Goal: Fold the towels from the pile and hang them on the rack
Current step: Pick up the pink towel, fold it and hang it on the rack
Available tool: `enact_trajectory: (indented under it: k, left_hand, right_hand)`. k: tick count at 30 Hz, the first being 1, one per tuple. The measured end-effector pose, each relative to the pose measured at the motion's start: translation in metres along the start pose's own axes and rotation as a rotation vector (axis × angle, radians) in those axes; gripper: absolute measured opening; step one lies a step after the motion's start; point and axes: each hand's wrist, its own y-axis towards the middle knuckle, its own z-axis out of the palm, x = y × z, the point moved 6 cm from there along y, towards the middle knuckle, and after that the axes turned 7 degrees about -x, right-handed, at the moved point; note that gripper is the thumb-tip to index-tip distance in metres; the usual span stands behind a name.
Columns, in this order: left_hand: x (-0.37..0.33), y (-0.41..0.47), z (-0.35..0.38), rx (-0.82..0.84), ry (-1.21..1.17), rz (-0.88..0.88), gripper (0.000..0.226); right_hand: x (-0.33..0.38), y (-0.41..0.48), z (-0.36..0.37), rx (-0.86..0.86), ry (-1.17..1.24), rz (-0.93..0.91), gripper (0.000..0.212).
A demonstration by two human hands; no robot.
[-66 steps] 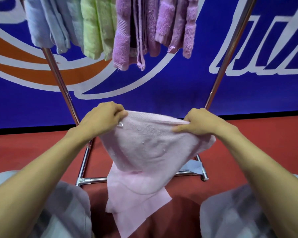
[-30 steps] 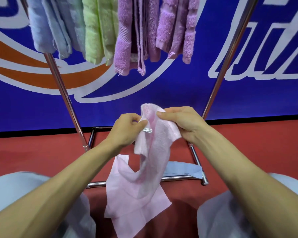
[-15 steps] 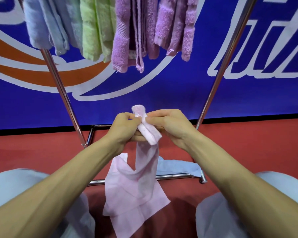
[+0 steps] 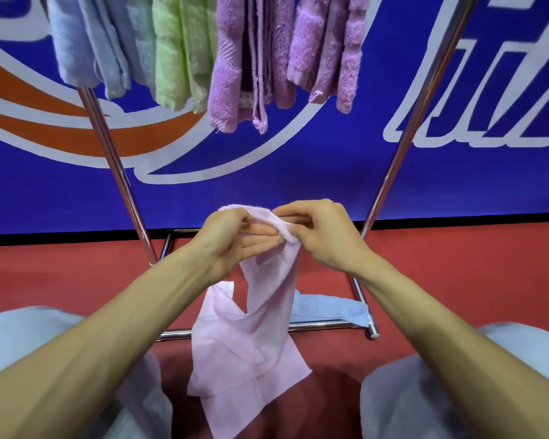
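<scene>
Pinching bunched top edge of pink towel [image 4: 260, 327] with left hand [image 4: 232, 239] and right hand [image 4: 322, 237] close together at centre — left fingers [image 4: 262, 231] straight beneath the fold, thumb on top; right fingers [image 4: 295, 211] curled over it. Held between the two slanted rack posts [image 4: 118, 172], below the hanging towels [image 4: 225, 58], with open room left and right. Hanging long axis vertical, narrow and twisted above, spreading toward the near red floor [image 4: 457, 264].
</scene>
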Motion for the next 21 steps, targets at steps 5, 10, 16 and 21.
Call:
enact_trajectory:
  k: [5,10,16,21]
  left_hand:
    - [-0.009,0.005,-0.009,-0.149,0.589,0.248,0.024]
    - [-0.006,0.010,0.004,0.019,1.344,0.680,0.063]
    - [-0.013,0.014,-0.001,-0.110,1.252,0.717,0.010]
    - [-0.018,0.010,0.000,-0.196,1.186,0.777,0.019]
  right_hand:
    - [-0.008,0.005,-0.001,-0.013,-0.148,-0.040,0.053]
    - [-0.001,0.004,-0.007,-0.004,-0.072,-0.062,0.049]
    - [-0.006,0.006,-0.013,-0.047,-0.034,-0.063,0.043]
    - [-0.005,0.000,-0.006,0.030,-0.168,-0.155,0.043]
